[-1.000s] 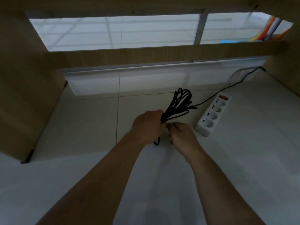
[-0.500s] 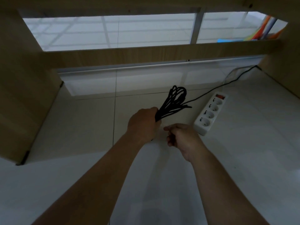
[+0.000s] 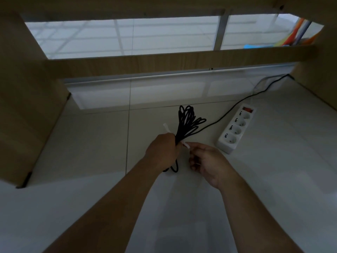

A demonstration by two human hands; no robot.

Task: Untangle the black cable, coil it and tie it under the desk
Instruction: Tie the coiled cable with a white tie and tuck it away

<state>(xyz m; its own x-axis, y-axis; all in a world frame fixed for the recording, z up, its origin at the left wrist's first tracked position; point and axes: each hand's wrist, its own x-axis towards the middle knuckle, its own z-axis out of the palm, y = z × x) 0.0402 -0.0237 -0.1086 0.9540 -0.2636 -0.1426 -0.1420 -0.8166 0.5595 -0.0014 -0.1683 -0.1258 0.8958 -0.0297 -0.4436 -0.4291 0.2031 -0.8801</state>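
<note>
The space under a wooden desk (image 3: pixel 164 63) is seen from above, with a pale tiled floor (image 3: pixel 91 143) below. A black cable (image 3: pixel 189 121), folded into a bundle of loops, is held up over the floor at the centre. It is gripped at its middle by the left hand (image 3: pixel 162 151), whose fingers are curled tightly round it. The loops are fanned out above the fist, and a short loop hangs out beneath it.

A thin white tie (image 3: pixel 185 144) lies across the bundle at the fist. One end sticks up behind the left hand. The other end is pinched between the thumb and forefinger of the right hand (image 3: pixel 209 162), just beside the left. Whether the tie is fastened cannot be told.

One strand of cable is seen running off to the back right corner. A white power strip (image 3: pixel 235 130) with four sockets and a red switch lies on the floor near the right hand. The desk's side panel (image 3: pixel 27 106) stands at the left.
</note>
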